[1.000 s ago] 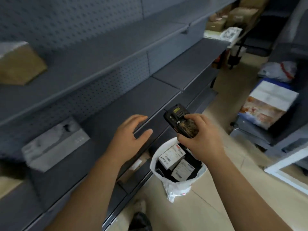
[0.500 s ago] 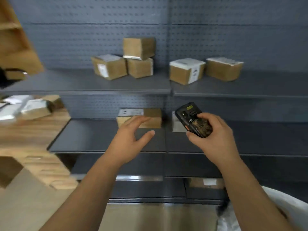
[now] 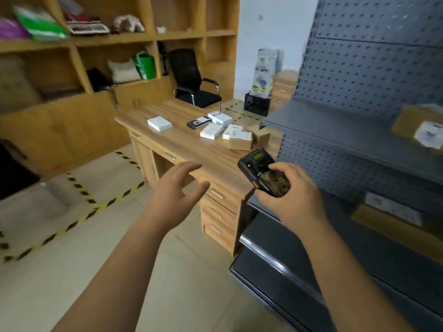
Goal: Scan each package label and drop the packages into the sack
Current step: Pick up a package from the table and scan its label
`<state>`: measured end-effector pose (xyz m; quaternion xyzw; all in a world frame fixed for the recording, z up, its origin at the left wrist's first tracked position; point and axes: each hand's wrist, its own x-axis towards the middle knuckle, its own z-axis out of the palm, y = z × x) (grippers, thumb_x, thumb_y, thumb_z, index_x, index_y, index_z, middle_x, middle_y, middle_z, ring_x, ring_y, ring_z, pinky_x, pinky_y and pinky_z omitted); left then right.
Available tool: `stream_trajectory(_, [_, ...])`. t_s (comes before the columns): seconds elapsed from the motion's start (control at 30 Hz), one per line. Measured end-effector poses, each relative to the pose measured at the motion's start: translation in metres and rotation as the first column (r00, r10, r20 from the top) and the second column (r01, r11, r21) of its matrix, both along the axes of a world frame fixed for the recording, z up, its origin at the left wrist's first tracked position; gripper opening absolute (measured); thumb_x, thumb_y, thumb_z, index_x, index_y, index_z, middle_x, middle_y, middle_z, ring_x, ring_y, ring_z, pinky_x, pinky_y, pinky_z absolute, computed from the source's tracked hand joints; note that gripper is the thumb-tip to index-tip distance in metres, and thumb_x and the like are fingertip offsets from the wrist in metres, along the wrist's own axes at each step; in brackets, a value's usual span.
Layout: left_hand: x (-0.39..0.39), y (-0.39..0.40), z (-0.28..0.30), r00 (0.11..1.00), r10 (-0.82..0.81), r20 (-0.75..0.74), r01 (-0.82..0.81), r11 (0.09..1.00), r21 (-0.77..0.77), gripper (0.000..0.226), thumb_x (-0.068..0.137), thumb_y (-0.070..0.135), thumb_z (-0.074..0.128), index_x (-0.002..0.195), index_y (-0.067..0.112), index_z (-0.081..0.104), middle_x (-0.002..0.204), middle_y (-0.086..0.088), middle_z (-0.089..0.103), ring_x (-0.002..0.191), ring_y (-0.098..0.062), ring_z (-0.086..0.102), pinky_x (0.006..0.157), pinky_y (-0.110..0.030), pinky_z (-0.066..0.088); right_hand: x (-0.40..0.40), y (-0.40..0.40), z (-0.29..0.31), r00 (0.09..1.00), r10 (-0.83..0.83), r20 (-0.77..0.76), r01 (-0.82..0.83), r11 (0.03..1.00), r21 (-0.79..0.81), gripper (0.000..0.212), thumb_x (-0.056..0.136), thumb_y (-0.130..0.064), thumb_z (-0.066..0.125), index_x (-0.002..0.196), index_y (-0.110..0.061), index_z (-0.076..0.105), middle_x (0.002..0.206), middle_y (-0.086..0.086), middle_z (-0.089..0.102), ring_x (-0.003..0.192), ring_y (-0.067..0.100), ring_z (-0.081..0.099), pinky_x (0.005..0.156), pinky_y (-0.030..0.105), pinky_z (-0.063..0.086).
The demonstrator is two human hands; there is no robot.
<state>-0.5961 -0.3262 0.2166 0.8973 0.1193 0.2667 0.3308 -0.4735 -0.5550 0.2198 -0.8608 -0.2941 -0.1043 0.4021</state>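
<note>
My right hand [image 3: 290, 195] grips a black handheld scanner [image 3: 263, 172], its small screen facing up, in front of the grey shelf unit. My left hand [image 3: 173, 197] is held out in the air, fingers spread and empty, short of the wooden desk [image 3: 182, 144]. Several white and brown packages [image 3: 225, 131] lie on the desk's far right part, and one white box [image 3: 159, 123] sits apart to their left. A brown labelled package [image 3: 422, 127] rests on a grey shelf at the right. The sack is out of view.
Grey metal shelving [image 3: 359, 140] fills the right side, with another labelled box [image 3: 393, 209] on a lower shelf. A black office chair [image 3: 191, 80] stands behind the desk. Wooden wall shelving [image 3: 96, 44] runs along the back left. Yellow-black tape [image 3: 81, 188] marks the tiled floor.
My view has swung left, from the sack and grey shelves to the wooden desk. Both hands keep their pose: the right still holds the scanner, the left stays empty and spread.
</note>
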Motion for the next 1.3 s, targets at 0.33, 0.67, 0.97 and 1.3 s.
stream_trajectory(0.33, [0.01,0.223,0.023,0.923,0.38,-0.062,-0.378,0.925,0.04,0.046,0.092,0.039,0.064,0.135,0.024,0.056,0.131,0.014,0.055,0.122,-0.005,0.048,0.108,-0.038,0.042,0.079,0.291,-0.004,0.945,0.321,0.061,-0.323,0.945,0.041,0.058,0.071,-0.043,0.079,0.122,-0.033,0.054,0.109,-0.008,0.054,0.095,0.012,0.05,0.079,0.035,0.053])
stream_trajectory(0.67, [0.084,0.419,0.008,0.898,0.434,-0.077,-0.436,0.9,-0.011,0.046,0.093,0.04,0.063,0.136,0.025,0.054,0.134,0.013,0.053,0.117,0.0,0.045,0.106,-0.028,0.04,0.159,0.501,-0.021,0.929,0.371,0.006,-0.37,0.925,0.08,0.056,0.066,-0.04,0.084,0.117,-0.034,0.06,0.105,-0.017,0.056,0.099,0.009,0.054,0.086,0.035,0.05])
stream_trajectory(0.97, [0.28,0.564,-0.005,0.993,0.03,-0.11,-0.04,0.996,-0.082,0.045,0.09,0.044,0.065,0.133,0.032,0.056,0.124,0.024,0.052,0.115,-0.003,0.048,0.1,-0.029,0.042,0.274,0.575,-0.03,0.989,-0.067,-0.135,0.068,0.998,0.006,0.056,0.071,-0.039,0.081,0.121,-0.038,0.056,0.117,-0.017,0.053,0.101,0.006,0.052,0.08,0.023,0.045])
stream_trajectory(1.3, [0.5,0.557,-0.051,0.911,-0.39,-0.134,0.38,0.92,-0.096,0.039,0.089,0.035,0.07,0.125,0.023,0.062,0.115,0.014,0.062,0.106,-0.003,0.054,0.094,-0.029,0.046,0.389,0.525,-0.069,0.851,-0.494,-0.178,0.496,0.868,-0.04,0.056,0.067,-0.037,0.082,0.119,-0.034,0.06,0.109,-0.02,0.051,0.099,0.004,0.053,0.078,0.023,0.039])
